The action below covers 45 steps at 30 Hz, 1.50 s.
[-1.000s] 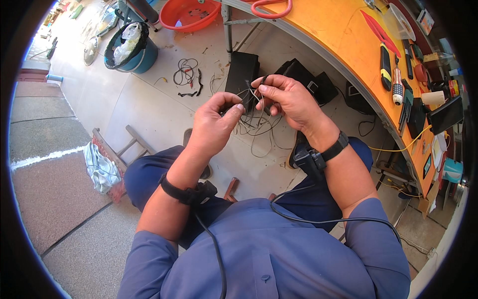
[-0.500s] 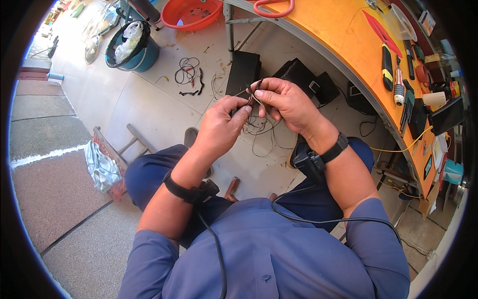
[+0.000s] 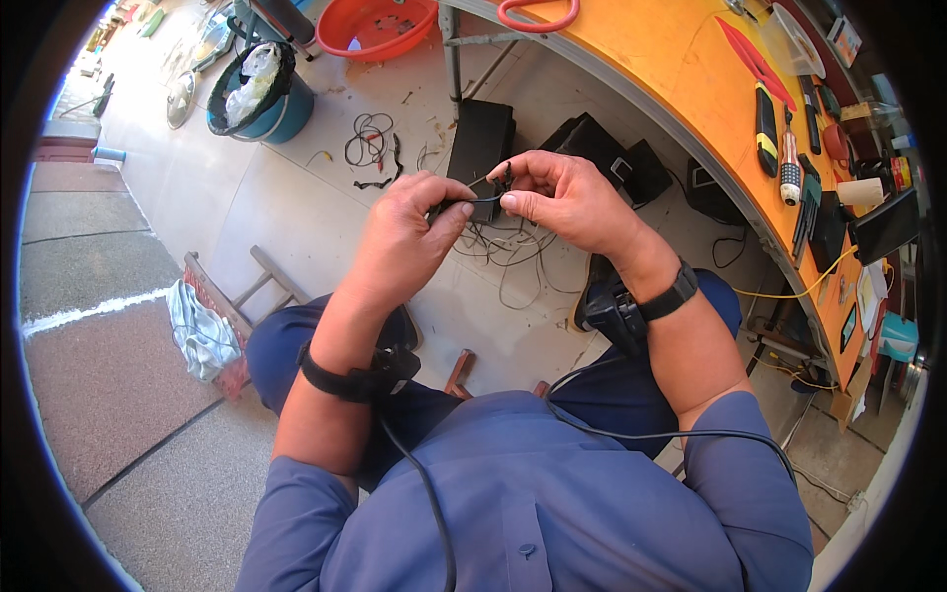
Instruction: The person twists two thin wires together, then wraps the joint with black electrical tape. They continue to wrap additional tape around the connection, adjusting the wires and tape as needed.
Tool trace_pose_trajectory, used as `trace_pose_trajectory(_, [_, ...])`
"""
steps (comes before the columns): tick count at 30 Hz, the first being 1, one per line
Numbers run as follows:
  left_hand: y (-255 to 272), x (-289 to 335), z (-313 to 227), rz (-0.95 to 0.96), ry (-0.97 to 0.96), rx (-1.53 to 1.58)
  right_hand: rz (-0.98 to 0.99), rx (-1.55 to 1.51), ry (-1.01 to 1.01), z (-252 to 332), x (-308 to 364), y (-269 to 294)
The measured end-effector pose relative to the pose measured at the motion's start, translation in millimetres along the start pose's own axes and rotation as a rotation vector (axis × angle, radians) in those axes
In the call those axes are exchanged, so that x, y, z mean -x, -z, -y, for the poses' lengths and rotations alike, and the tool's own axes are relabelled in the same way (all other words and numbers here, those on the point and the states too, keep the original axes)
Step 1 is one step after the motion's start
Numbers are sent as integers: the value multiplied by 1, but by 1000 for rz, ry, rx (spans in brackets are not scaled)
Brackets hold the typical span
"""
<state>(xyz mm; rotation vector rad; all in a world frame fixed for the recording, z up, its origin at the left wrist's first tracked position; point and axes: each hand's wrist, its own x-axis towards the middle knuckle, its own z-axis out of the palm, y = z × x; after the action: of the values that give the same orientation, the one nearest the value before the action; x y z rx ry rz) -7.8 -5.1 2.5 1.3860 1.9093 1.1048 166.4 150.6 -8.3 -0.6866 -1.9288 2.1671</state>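
Between my two hands stretches a short black cable (image 3: 485, 200), held over the floor in front of my knees. My left hand (image 3: 406, 232) is closed in a pinch on its left part. My right hand (image 3: 564, 200) pinches its right end, where a dark, twisted strip or bundle of strands stands up between thumb and fingers; the detail there is too small to tell. Below my fingers, a loose tangle of thin pale wires (image 3: 517, 244) lies on the floor. A flat black box (image 3: 480, 148) stands just beyond my hands.
More black boxes (image 3: 590, 144) sit under the orange workbench (image 3: 681, 69), which bears a utility knife (image 3: 765, 131), a screwdriver (image 3: 790, 166) and other tools. A coiled cable (image 3: 369, 141) lies on the floor beyond. A lined bucket (image 3: 286, 111), a red basin (image 3: 395, 41) and a wooden stool (image 3: 222, 296) stand around.
My hands have drawn apart, the left one moving left and slightly down. A black stretch of cable now shows between them, where pale wires were bunched before.
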Motion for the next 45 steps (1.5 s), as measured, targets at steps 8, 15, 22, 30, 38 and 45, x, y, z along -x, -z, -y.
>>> trace_pose_trajectory(8, [13, -3, -7, 24, -80, -143, 87, 94, 13, -1, 1, 1])
trace_pose_trajectory(15, [12, -3, -7, 10, -140, -187, 72, 288, 87, 1, 1, 2])
trace_pose_trajectory(22, [12, -4, -7, -8, -228, -209, 213, 209, -90, 2, 0, 3])
trace_pose_trajectory(30, [11, -4, -7, -10, -282, -209, 252, 38, -276, 1, 1, 3])
trace_pose_trajectory(38, [7, -2, -9, -80, -241, -132, 212, -136, -256, -3, 2, -1])
trace_pose_trajectory(45, [2, 4, -2, -346, -138, -100, 97, -202, -200, -3, 2, 4])
